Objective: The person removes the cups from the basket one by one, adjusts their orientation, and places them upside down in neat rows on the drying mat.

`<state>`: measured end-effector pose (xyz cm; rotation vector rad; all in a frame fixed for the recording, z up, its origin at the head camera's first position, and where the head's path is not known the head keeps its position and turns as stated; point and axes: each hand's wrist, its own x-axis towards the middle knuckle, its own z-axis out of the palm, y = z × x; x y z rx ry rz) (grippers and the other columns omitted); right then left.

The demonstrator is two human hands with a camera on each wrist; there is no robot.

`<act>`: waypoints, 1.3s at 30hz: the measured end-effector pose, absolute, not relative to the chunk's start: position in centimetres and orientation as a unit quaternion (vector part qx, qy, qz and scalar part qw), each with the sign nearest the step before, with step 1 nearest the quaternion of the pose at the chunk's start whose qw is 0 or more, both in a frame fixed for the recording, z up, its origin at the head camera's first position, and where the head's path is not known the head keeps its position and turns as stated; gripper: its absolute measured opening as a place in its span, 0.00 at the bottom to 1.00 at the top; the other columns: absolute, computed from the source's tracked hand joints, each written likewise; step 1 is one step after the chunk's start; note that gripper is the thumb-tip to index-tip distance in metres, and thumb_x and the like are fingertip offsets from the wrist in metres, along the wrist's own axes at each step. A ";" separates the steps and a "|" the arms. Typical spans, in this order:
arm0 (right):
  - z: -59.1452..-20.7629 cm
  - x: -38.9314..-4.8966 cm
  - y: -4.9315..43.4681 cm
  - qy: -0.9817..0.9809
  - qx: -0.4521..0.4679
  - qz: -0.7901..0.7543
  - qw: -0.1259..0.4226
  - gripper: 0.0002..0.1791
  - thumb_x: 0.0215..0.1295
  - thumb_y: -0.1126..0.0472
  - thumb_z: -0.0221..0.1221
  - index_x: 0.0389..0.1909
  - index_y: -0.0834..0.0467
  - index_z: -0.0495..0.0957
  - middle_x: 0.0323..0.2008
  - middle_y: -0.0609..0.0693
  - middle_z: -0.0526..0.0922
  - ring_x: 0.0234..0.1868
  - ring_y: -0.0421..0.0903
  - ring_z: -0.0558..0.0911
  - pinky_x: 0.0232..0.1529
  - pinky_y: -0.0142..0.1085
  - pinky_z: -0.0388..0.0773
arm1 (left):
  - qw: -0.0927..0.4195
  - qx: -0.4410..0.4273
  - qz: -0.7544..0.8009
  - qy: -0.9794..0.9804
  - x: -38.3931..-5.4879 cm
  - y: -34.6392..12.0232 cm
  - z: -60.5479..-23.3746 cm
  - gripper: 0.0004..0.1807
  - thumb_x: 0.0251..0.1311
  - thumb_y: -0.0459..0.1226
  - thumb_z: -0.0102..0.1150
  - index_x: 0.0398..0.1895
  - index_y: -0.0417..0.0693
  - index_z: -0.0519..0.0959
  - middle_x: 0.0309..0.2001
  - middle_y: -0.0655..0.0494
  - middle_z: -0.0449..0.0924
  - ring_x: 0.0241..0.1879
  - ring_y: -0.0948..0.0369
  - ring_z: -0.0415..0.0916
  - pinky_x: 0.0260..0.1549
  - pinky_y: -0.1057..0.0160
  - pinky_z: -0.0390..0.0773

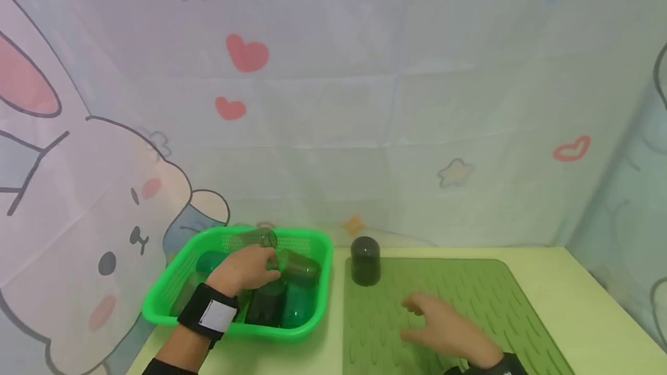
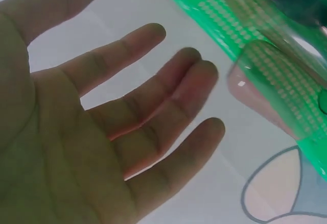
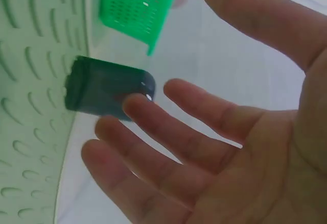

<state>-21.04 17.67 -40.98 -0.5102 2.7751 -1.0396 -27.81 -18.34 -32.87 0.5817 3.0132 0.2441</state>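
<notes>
Over the green basket (image 1: 323,305) in the head view, my left hand (image 1: 245,271) hovers palm-down. The left wrist view shows its fingers (image 2: 143,106) spread and relaxed with nothing in them. Several see-through cups lie in the basket, among them a dark cup (image 1: 266,304), a teal cup (image 1: 299,305), an olive cup (image 1: 299,268) and a pale cup (image 1: 255,238) at the back. My right hand (image 1: 445,328) hangs above the green mat (image 1: 469,288), fingers apart and holding nothing. Beyond it a dark cup (image 1: 366,262) stands upside down at the mat's back-left corner.
A pale yellow table (image 1: 589,300) carries the basket on the left and the mat on the right. Behind it hangs a cloth backdrop (image 1: 333,109) with hearts, stars and a cartoon rabbit. The basket's back rim stands close to this cloth.
</notes>
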 end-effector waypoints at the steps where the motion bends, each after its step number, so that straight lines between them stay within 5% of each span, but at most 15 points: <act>1: -41.0 -20.9 17.8 0.917 -0.165 -0.356 0.072 0.33 0.54 0.47 0.67 0.54 0.64 0.72 0.50 0.57 0.77 0.51 0.60 0.75 0.45 0.55 0.75 | 0.030 0.191 0.070 0.979 -28.3 -18.4 -32.9 0.19 0.60 0.41 0.62 0.50 0.40 0.77 0.45 0.45 0.78 0.47 0.48 0.75 0.43 0.49 0.75; 6: -40.9 -20.4 18.3 0.904 -0.154 -0.392 0.066 0.34 0.56 0.47 0.66 0.56 0.66 0.72 0.51 0.59 0.77 0.52 0.61 0.75 0.46 0.54 0.75 | 0.010 0.187 0.046 0.981 -30.9 -18.7 -32.8 0.13 0.55 0.39 0.67 0.40 0.42 0.77 0.36 0.48 0.77 0.38 0.50 0.76 0.35 0.52 0.75; 12: -40.9 -19.5 18.6 0.904 -0.147 -0.399 0.046 0.32 0.56 0.46 0.66 0.54 0.64 0.73 0.50 0.58 0.78 0.51 0.59 0.76 0.46 0.53 0.76 | -0.001 0.170 0.044 0.984 -33.5 -18.7 -33.4 0.35 0.50 0.38 0.71 0.62 0.39 0.69 0.57 0.34 0.66 0.57 0.35 0.64 0.45 0.42 0.74; 18: -40.8 -18.7 18.6 0.910 -0.147 -0.386 0.038 0.32 0.55 0.46 0.66 0.53 0.63 0.73 0.49 0.58 0.78 0.50 0.58 0.76 0.46 0.53 0.76 | 0.021 0.157 0.056 0.986 -35.3 -19.1 -34.8 0.40 0.50 0.39 0.72 0.66 0.41 0.64 0.60 0.31 0.61 0.59 0.33 0.59 0.46 0.39 0.73; 27: -40.7 -18.1 18.8 0.913 -0.151 -0.378 0.035 0.31 0.55 0.47 0.66 0.53 0.64 0.73 0.49 0.57 0.79 0.50 0.57 0.77 0.46 0.53 0.77 | 0.040 0.145 0.065 0.986 -36.8 -19.4 -36.3 0.37 0.54 0.33 0.65 0.68 0.41 0.63 0.64 0.32 0.58 0.62 0.34 0.56 0.46 0.38 0.72; 39: -40.6 -18.3 17.8 0.906 -0.179 -0.380 0.049 0.30 0.58 0.45 0.63 0.53 0.63 0.73 0.49 0.57 0.78 0.49 0.57 0.77 0.45 0.53 0.77 | -0.004 0.113 0.033 0.993 -36.8 -21.4 -37.8 0.29 0.58 0.29 0.58 0.64 0.39 0.67 0.60 0.33 0.65 0.59 0.34 0.60 0.45 0.36 0.72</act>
